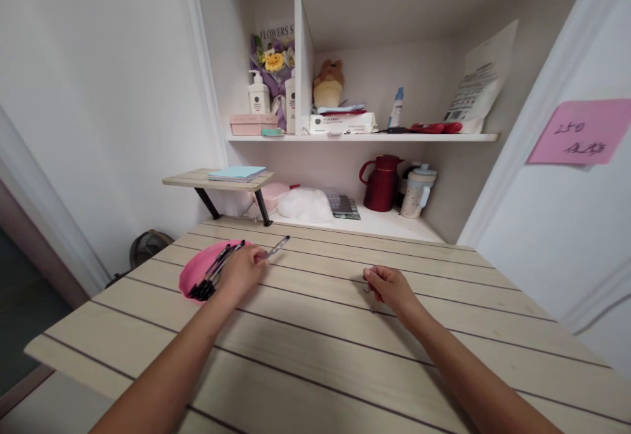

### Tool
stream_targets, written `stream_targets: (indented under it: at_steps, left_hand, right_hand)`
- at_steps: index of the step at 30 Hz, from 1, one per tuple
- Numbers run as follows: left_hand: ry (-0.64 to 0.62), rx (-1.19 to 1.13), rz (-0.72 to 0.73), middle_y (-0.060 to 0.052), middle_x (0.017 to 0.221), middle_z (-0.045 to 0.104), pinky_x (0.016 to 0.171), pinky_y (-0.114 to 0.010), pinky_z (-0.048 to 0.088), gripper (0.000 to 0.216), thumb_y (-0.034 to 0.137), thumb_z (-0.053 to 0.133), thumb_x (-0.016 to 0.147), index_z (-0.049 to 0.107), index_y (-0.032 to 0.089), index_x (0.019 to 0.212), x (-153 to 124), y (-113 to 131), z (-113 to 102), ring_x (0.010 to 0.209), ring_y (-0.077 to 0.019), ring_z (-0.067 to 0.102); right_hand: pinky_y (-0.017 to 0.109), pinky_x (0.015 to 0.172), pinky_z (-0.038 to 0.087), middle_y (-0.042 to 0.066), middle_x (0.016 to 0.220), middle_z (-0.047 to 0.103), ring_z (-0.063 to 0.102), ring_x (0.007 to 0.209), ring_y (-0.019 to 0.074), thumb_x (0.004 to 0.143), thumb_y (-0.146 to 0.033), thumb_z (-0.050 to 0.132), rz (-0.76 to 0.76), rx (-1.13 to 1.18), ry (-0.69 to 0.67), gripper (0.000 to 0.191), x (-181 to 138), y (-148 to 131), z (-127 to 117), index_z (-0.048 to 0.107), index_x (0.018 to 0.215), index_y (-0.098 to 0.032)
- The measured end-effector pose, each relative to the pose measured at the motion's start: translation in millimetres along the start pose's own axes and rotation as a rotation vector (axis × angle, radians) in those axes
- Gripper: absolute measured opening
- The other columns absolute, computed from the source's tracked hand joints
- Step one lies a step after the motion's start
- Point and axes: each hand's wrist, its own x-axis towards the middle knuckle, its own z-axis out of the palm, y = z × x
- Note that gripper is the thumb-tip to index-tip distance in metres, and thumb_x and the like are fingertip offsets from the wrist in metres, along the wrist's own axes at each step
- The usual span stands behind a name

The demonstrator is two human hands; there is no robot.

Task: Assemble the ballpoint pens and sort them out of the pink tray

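Observation:
My left hand (242,269) is closed around a slim clear pen (279,247), whose dark end points up and to the right. Just left of that hand, a pink tray (190,269) holds several black-and-clear pens (217,269), partly covered by my fingers. Over the right-middle part of the wooden desk (305,355), my right hand (387,284) is closed in a pinch. A small, thin thing (366,289) shows under its fingertips, too small to name. Another tiny object (372,310) is visible on the desk just below.
A small raised stand (185,179) with blue paper (237,173) is at the desk's back left. Behind the desk are a white plastic bag (305,206), a red jug (381,184) and a pale cup (418,192). A shelf (394,137) with bottles overhangs them.

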Motion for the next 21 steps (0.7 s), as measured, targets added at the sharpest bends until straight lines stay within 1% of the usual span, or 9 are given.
stream_targets:
  at_steps: [3,7,11,15,18,21]
  left_hand:
    - [0.006,0.070,-0.068,0.000,0.078,0.063,0.059,-0.023,0.034,0.017,0.028,0.048,0.072,0.063,0.022,0.077,-8,-21,-9,0.071,-0.0149,0.055]
    - [-0.021,0.154,-0.144,-0.001,0.074,0.063,0.057,-0.025,0.034,0.018,0.030,0.046,0.072,0.062,0.023,0.075,-13,-35,-13,0.067,-0.0164,0.056]
    - [-0.044,0.218,-0.151,-0.003,0.071,0.062,0.055,-0.027,0.033,0.018,0.028,0.044,0.073,0.060,0.021,0.069,-14,-40,-14,0.064,-0.0179,0.056]
    - [-0.049,0.229,-0.132,-0.005,0.077,0.063,0.056,-0.028,0.035,0.019,0.025,0.042,0.074,0.059,0.021,0.067,-17,-42,-8,0.069,-0.0199,0.057]
    - [-0.049,0.271,-0.132,-0.006,0.081,0.063,0.059,-0.029,0.036,0.021,0.025,0.040,0.075,0.060,0.020,0.068,-17,-42,-5,0.073,-0.0212,0.057]
    - [-0.049,0.331,-0.164,-0.007,0.083,0.062,0.061,-0.029,0.038,0.024,0.028,0.038,0.076,0.061,0.020,0.073,-15,-42,-8,0.075,-0.0212,0.057]
  right_hand:
    - [0.020,0.036,0.025,-0.004,0.044,0.046,0.035,0.033,0.0062,0.067,-0.044,0.050,0.000,-0.027,-0.012,0.030,-3,-1,4,0.046,0.055,-0.017]
    - [0.020,0.035,0.022,-0.005,0.042,0.041,0.031,0.034,0.0061,0.069,-0.045,0.049,-0.010,-0.047,-0.036,0.030,-8,-3,9,0.044,0.055,-0.018]
    - [0.020,0.037,0.022,-0.005,0.041,0.038,0.029,0.036,0.0064,0.069,-0.045,0.048,-0.040,-0.075,-0.048,0.032,-11,-3,11,0.043,0.054,-0.018]
    - [0.021,0.038,0.022,-0.005,0.042,0.035,0.028,0.038,0.0069,0.070,-0.045,0.048,-0.061,-0.107,-0.062,0.032,-10,-1,14,0.043,0.054,-0.018]
    - [0.021,0.039,0.022,-0.006,0.042,0.033,0.027,0.040,0.0071,0.070,-0.044,0.048,-0.102,-0.122,-0.070,0.031,-11,-1,16,0.043,0.053,-0.018]
    - [0.021,0.039,0.021,-0.006,0.042,0.031,0.026,0.040,0.0072,0.071,-0.044,0.047,-0.105,-0.127,-0.082,0.031,-12,-2,16,0.043,0.054,-0.017]
